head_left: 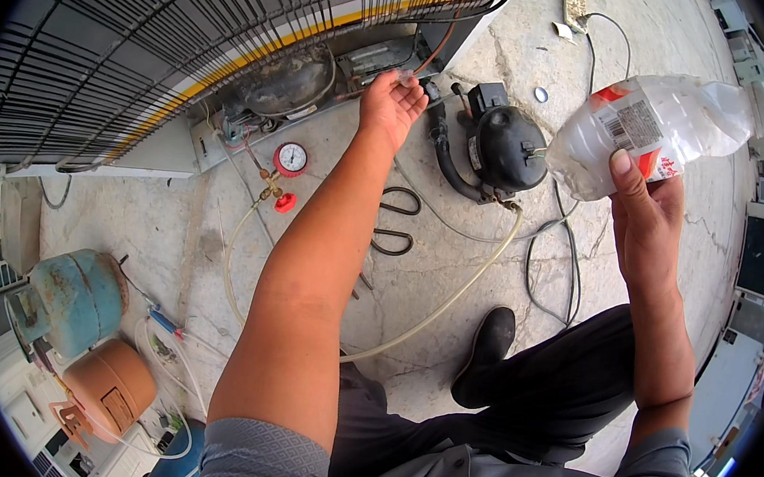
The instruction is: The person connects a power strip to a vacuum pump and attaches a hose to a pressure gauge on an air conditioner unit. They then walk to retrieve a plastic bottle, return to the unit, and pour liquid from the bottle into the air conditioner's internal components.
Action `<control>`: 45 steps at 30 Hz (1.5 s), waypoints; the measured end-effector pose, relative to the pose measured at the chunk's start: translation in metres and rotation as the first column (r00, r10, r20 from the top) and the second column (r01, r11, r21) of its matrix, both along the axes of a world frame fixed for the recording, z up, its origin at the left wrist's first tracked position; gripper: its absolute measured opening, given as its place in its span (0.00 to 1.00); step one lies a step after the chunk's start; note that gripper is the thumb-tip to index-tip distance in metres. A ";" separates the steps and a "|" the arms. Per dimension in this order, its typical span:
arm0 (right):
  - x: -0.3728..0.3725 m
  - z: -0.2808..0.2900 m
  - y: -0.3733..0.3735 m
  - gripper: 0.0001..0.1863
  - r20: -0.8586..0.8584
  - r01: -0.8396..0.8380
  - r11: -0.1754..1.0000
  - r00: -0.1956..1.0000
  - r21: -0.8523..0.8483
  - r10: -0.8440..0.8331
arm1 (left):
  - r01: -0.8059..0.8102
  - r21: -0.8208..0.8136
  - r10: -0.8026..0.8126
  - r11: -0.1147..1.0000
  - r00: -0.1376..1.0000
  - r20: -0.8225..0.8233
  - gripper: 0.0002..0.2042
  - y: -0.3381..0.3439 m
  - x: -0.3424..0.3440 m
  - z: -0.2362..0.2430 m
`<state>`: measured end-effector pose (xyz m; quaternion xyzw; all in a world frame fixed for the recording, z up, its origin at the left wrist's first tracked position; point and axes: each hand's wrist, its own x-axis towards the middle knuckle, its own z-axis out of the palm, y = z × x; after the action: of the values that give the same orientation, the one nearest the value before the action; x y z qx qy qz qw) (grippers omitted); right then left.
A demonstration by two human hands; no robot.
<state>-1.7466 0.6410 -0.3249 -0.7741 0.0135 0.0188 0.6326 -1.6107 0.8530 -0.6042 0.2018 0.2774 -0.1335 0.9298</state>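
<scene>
My right hand [648, 207] grips a clear plastic bottle [692, 120] with a red and white label, its thumb across the label. The bottle lies tilted nearly sideways, a white rounded end to the right. Its other end is close to a thin pipe stub on a black compressor [508, 150] standing on the floor. My left hand [393, 108] reaches to the fridge's lower back, palm up with curled fingers. A small pale thing, too small to name, shows at its fingertips, near a copper tube [440, 42].
A red-rimmed pressure gauge [291, 158] with a brass valve lies left of my arm. A pale hose [449, 308] runs from the compressor. Dark cables [571, 255] loop on the floor. Teal [81, 299] and orange [113, 388] gas cylinders stand at left. The fridge's wire grille [144, 45] fills the upper left.
</scene>
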 end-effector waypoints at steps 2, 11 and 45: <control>0.000 0.000 0.001 0.31 -0.003 -0.003 1.000 1.000 -0.010 0.003 | -0.002 0.005 0.002 1.000 1.000 0.004 0.11 0.001 0.001 -0.001; 0.001 0.000 -0.001 0.31 -0.002 -0.020 1.000 1.000 0.002 0.020 | -0.002 0.002 0.002 1.000 1.000 0.000 0.14 0.001 0.001 -0.002; -0.013 0.015 -0.037 0.29 0.046 0.034 0.996 0.998 -0.078 -0.031 | 0.031 0.134 -0.027 0.990 0.999 -0.031 0.11 0.002 0.003 0.010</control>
<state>-1.7597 0.6038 -0.3104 -0.7982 0.0128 -0.0093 0.6022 -1.6075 0.8555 -0.5940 0.2662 0.2962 -0.1311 0.9079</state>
